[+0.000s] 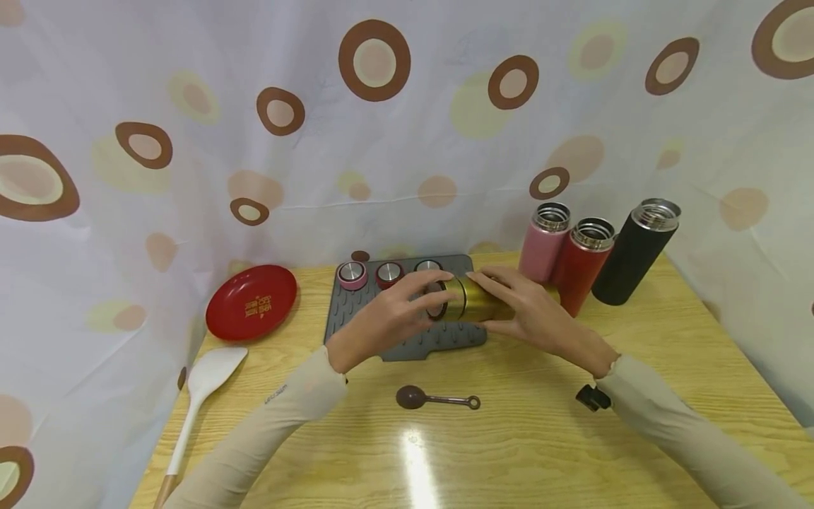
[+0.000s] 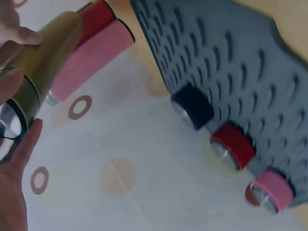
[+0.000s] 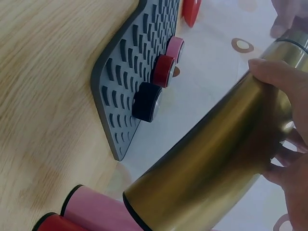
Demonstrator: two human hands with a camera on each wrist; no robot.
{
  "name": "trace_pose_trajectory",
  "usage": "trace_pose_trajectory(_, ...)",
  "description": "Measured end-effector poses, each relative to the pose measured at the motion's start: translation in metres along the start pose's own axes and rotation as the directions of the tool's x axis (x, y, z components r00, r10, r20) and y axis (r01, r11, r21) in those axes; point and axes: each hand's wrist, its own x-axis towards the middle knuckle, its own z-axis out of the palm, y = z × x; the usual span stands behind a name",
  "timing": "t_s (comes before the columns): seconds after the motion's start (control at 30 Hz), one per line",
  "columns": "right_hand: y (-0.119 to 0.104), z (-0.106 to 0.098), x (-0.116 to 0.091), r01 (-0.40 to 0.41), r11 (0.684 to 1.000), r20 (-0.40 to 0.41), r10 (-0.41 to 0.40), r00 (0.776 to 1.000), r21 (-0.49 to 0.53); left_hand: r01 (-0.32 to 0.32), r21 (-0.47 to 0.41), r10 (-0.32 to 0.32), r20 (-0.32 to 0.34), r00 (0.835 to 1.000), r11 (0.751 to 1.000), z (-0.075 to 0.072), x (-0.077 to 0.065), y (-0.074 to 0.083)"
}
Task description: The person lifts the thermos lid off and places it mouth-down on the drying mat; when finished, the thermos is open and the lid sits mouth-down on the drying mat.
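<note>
A gold thermos flask [image 1: 490,302] is held on its side above the table, its lid end pointing left. My right hand [image 1: 531,311] grips the flask's body, thumb on one side and fingers on the other in the right wrist view. Around the gold lid [image 1: 453,300] curl the fingers and thumb of my left hand [image 1: 396,316]. The lid sits against the body; whether it is loose cannot be told. Below and behind lies a grey ridged mat [image 1: 407,346], bearing a pink lid [image 1: 352,275], a red lid [image 3: 163,70] and a black lid [image 3: 147,101] in a row.
Pink [image 1: 544,244], red [image 1: 583,265] and black [image 1: 636,251] flasks stand lidless at the back right. A brown spoon [image 1: 413,397] lies in front of the mat. On the left are a red plate [image 1: 252,302] and a white spatula [image 1: 203,378]. A patterned curtain [image 1: 381,141] hangs behind.
</note>
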Motion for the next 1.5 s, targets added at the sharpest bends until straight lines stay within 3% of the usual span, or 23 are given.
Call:
trace_pose_trajectory(0.1,0.001,0.002,0.001,0.028,0.999,-0.017,-0.029,0.999,-0.032,0.189,-0.128,-0.197,-0.051,0.979,0.974,0.008,0.001,0.006)
trace_pose_trajectory(0.17,0.002,0.003,0.002,0.048,0.996,-0.023,-0.05,0.998,-0.07,0.351,-0.246,-0.374,-0.05,0.926,0.903,0.014,0.003,0.01)
trace_pose_trajectory(0.23,0.004,0.005,0.002,0.057,0.993,-0.023,-0.06,0.998,-0.102,0.483,-0.324,-0.517,-0.024,0.856,0.813,0.019,0.004,0.014)
trace_pose_trajectory(0.27,0.005,0.006,0.002,0.057,0.992,-0.022,-0.06,0.998,-0.113,0.522,-0.337,-0.558,-0.012,0.83,0.784,0.02,0.005,0.015)
trace_pose_trajectory(0.3,0.006,0.006,0.002,0.054,0.992,-0.02,-0.057,0.998,-0.116,0.54,-0.328,-0.572,0.001,0.82,0.775,0.021,0.005,0.015)
trace_pose_trajectory(0.33,0.007,0.007,0.001,0.049,0.992,-0.018,-0.052,0.999,-0.112,0.536,-0.302,-0.559,0.01,0.829,0.788,0.021,0.004,0.015)
trace_pose_trajectory(0.37,0.008,0.008,0.001,0.045,0.994,-0.017,-0.047,0.999,-0.104,0.504,-0.255,-0.519,0.01,0.855,0.825,0.02,0.003,0.014)
trace_pose_trajectory(0.43,0.008,0.009,0.0,0.039,0.996,-0.02,-0.041,0.999,-0.086,0.366,-0.076,-0.366,0.016,0.931,0.928,0.018,0.0,0.009)
trace_pose_trajectory(0.47,0.008,0.009,0.0,0.037,0.996,-0.023,-0.039,0.999,-0.078,0.265,0.038,-0.266,0.025,0.964,0.964,0.016,-0.002,0.007)
trace_pose_trajectory(0.5,0.008,0.009,0.0,0.035,0.997,-0.029,-0.037,0.999,-0.071,0.154,0.15,-0.162,0.039,0.986,0.977,0.014,-0.004,0.004)
trace_pose_trajectory(0.53,0.008,0.01,0.0,0.032,0.997,-0.036,-0.035,0.999,-0.064,0.051,0.244,-0.067,0.054,0.996,0.968,0.012,-0.006,0.001)
trace_pose_trajectory(0.6,0.008,0.01,-0.002,0.027,0.998,-0.047,-0.03,0.998,-0.061,-0.105,0.374,0.075,0.093,0.993,0.921,0.01,-0.009,-0.004)
trace_pose_trajectory(0.67,0.008,0.01,-0.003,0.027,0.998,-0.046,-0.029,0.999,-0.049,-0.174,0.407,0.136,0.12,0.983,0.897,0.007,-0.012,-0.006)
trace_pose_trajectory(0.83,0.009,0.011,-0.003,0.034,0.999,-0.027,-0.035,0.999,-0.025,-0.158,0.299,0.138,0.088,0.987,0.941,0.004,-0.012,-0.006)
trace_pose_trajectory(0.93,0.008,0.011,-0.003,0.033,0.999,-0.032,-0.034,0.999,-0.029,-0.055,0.161,0.052,0.021,0.998,0.985,0.005,-0.009,-0.005)
trace_pose_trajectory(1.03,0.008,0.012,-0.003,0.043,0.998,-0.028,-0.044,0.999,-0.041,0.143,-0.016,-0.143,-0.025,0.989,0.99,0.009,-0.007,0.001)
trace_pose_trajectory(1.07,0.008,0.013,-0.003,0.044,0.998,-0.021,-0.045,0.999,-0.045,0.223,-0.083,-0.226,-0.025,0.974,0.971,0.011,-0.006,0.004)
trace_pose_trajectory(1.17,0.009,0.015,-0.004,0.045,0.997,-0.006,-0.046,0.999,-0.054,0.428,-0.237,-0.439,0.005,0.898,0.872,0.016,-0.005,0.01)
trace_pose_trajectory(1.23,0.009,0.016,-0.005,0.041,0.998,-0.004,-0.042,0.999,-0.056,0.488,-0.262,-0.5,0.025,0.866,0.833,0.018,-0.005,0.011)
trace_pose_trajectory(1.3,0.009,0.016,-0.005,0.037,0.998,-0.014,-0.038,0.999,-0.052,0.443,-0.206,-0.449,0.024,0.893,0.872,0.019,-0.006,0.009)
trace_pose_trajectory(1.4,0.009,0.016,-0.005,0.035,0.999,-0.028,-0.036,0.999,-0.039,0.207,0.047,-0.209,0.03,0.978,0.977,0.017,-0.007,0.002)
trace_pose_trajectory(1.43,0.01,0.016,-0.005,0.035,0.999,-0.031,-0.037,0.999,-0.036,0.107,0.134,-0.113,0.042,0.993,0.985,0.015,-0.008,-0.001)
trace_pose_trajectory(1.5,0.009,0.015,-0.004,0.038,0.999,-0.03,-0.038,0.999,-0.027,-0.066,0.28,0.047,0.071,0.996,0.958,0.013,-0.009,-0.007)
